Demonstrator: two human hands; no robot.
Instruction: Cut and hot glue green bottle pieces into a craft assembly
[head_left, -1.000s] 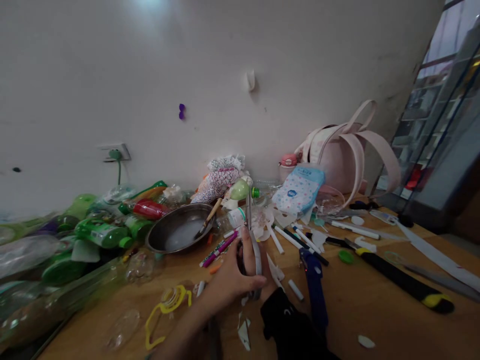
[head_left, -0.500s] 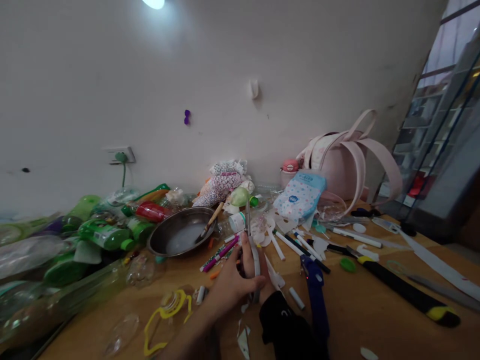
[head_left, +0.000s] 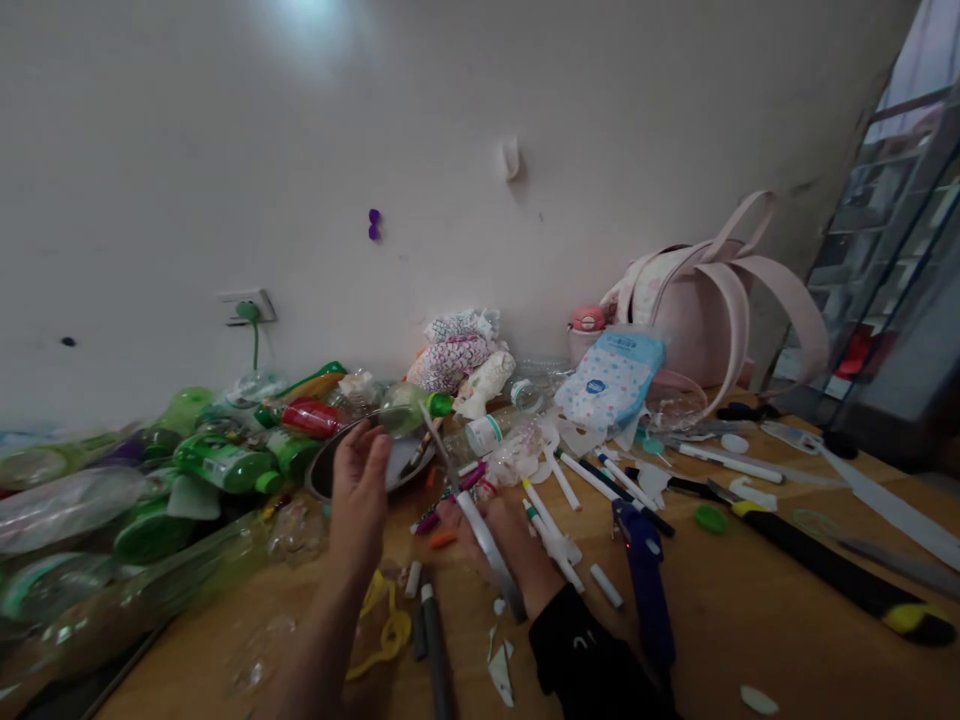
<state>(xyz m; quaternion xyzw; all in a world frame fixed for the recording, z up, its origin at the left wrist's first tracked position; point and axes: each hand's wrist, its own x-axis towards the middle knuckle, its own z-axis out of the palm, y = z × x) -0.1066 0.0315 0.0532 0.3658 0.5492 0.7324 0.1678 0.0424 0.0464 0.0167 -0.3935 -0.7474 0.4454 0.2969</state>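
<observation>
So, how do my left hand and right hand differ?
Your left hand appears open, while your right hand grips a long bladed tool. The left hand points upward; the right hand sits lower in the picture. The left shows a bare forearm; the right has a black sleeve at the wrist. Both are ungloved.

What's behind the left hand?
The metal bowl, visible on both sides of the left hand. The part directly behind the hand, and anything there, is covered.

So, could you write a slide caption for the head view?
Right hand holds scissors; left hand hovers before a metal bowl, over a cluttered table.
</observation>
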